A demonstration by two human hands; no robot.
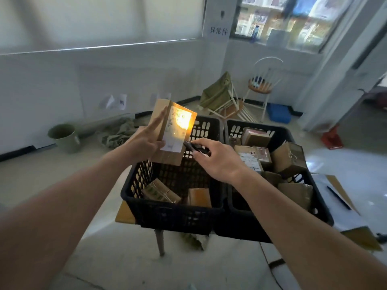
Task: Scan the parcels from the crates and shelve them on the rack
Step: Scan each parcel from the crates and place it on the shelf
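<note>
Scanner (196, 148) mostly hidden in hands

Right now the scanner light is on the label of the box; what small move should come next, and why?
Probably hold steady a moment, then lower the scanner. The right hand aims it at the white label, where the orange glow already sits, while the left hand holds the parcel above the left crate. No rack is in view.
</note>
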